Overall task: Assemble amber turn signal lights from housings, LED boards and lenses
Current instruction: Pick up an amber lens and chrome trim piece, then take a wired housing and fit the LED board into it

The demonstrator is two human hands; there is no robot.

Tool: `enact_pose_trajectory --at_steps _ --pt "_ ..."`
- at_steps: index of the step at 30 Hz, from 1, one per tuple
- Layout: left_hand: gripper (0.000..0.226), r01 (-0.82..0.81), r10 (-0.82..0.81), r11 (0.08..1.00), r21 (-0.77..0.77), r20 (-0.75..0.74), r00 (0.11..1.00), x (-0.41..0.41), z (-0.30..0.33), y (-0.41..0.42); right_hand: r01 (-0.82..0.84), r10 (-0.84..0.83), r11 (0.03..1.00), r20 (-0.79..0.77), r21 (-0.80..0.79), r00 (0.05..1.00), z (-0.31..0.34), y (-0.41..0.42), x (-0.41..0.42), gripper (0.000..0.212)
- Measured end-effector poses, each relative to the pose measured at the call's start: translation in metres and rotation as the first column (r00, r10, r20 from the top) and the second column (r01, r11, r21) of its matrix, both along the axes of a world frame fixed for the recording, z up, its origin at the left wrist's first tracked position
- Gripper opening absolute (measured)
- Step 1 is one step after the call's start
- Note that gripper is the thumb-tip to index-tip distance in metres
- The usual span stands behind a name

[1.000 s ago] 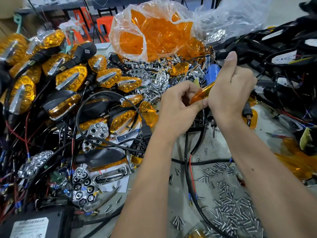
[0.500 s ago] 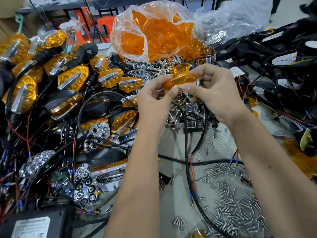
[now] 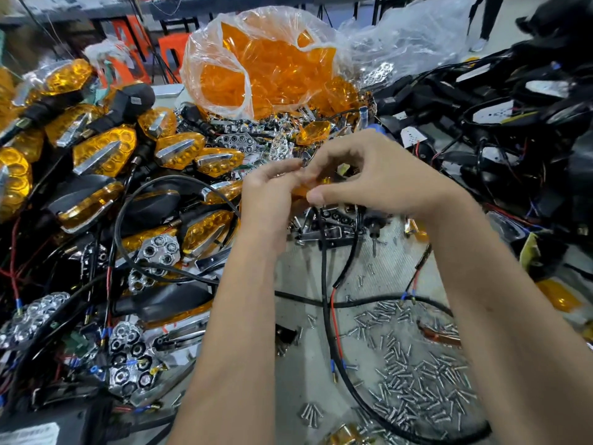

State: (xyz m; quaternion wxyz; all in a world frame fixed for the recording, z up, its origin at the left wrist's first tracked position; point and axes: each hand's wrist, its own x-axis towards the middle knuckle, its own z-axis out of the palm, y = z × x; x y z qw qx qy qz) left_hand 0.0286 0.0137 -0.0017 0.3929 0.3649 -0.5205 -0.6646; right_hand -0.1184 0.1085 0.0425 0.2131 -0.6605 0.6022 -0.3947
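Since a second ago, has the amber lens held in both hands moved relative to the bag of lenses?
Yes. The amber lens has shifted left, from below the bag of lenses' right edge to under its middle.

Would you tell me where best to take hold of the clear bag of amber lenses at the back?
Probably at the loose, crumpled plastic around its open mouth, coming from above: the bag sits upright and bulging with lenses, so its sides offer little slack.
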Motion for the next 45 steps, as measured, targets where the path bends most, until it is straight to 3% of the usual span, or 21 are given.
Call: enact_pose_trajectory --at_steps 4,7,10,12,14,16,20,23,24,29,32,35,39,43,45 --pt "0.012 0.062 -0.047 0.969 -0.238 0.068 0.997 -0.006 0.003 0.011 0.142 -0.126 0.988 0.21 -0.061 0.969 0.001 0.006 -0.006 0.013" --pt "0.016 0.219 -0.153 0.885 -0.411 0.189 0.97 -0.014 0.004 0.02 0.225 -0.216 0.974 0.209 -0.022 0.954 -0.001 0.013 -0.019 0.019" --pt "0.028 0.451 -0.344 0.778 -0.437 0.303 0.889 -0.024 0.008 0.034 0.358 -0.351 0.934 0.165 -0.014 0.922 -0.004 0.021 -0.038 0.028" --pt "0.031 0.568 -0.427 0.709 -0.418 0.387 0.817 -0.031 0.009 0.044 0.504 -0.497 0.864 0.165 0.001 0.852 -0.008 0.025 -0.054 0.029" --pt "0.028 0.61 -0.386 0.63 -0.48 0.489 0.783 -0.035 0.009 0.052 0.649 -0.65 0.76 0.087 0.045 0.755 -0.013 0.027 -0.072 0.026" --pt "0.021 0.574 -0.293 0.589 -0.57 0.511 0.808 -0.038 0.008 0.057 0.733 -0.734 0.676 -0.02 0.077 0.679 -0.017 0.03 -0.088 0.025" --pt "0.012 0.365 -0.13 0.642 -0.674 0.373 0.919 -0.049 0.013 0.056 0.82 -0.805 0.573 -0.197 -0.007 0.56 -0.015 0.022 -0.101 0.021" --pt "0.015 0.328 -0.03 0.67 -0.666 0.417 0.908 -0.07 0.019 0.047 0.836 -0.823 0.525 -0.348 -0.159 0.45 -0.007 0.003 -0.108 0.004" --pt "0.015 0.347 -0.007 0.664 -0.662 0.459 0.888 -0.079 0.021 0.043 0.827 -0.803 0.534 -0.413 -0.177 0.43 -0.005 -0.006 -0.112 0.008" --pt "0.012 0.578 0.15 0.464 -0.671 0.703 0.695 -0.121 0.023 0.03 0.813 -0.653 0.579 -0.562 0.061 0.507 -0.01 -0.052 -0.127 0.043" --pt "0.019 0.594 0.227 0.498 -0.632 0.756 0.614 -0.134 0.017 0.023 0.819 -0.644 0.563 -0.564 0.109 0.517 -0.025 -0.063 -0.131 0.047" --pt "0.023 0.48 0.247 0.583 -0.655 0.706 0.664 -0.138 0.008 0.013 0.834 -0.704 0.55 -0.518 0.036 0.486 -0.03 -0.065 -0.135 0.037" --pt "0.023 0.391 0.257 0.625 -0.676 0.651 0.714 -0.142 0.003 0.003 0.847 -0.82 0.52 -0.216 0.108 0.531 -0.029 -0.057 -0.147 0.033" --pt "0.018 0.375 0.19 0.647 -0.663 0.618 0.763 -0.141 0.005 0.002 0.732 -0.753 0.653 0.062 0.193 0.655 -0.02 -0.049 -0.147 0.028" --pt "0.008 0.258 0.135 0.751 -0.608 0.523 0.841 -0.14 0.008 0.002 0.652 -0.671 0.738 0.089 0.173 0.736 -0.011 -0.046 -0.137 0.023"
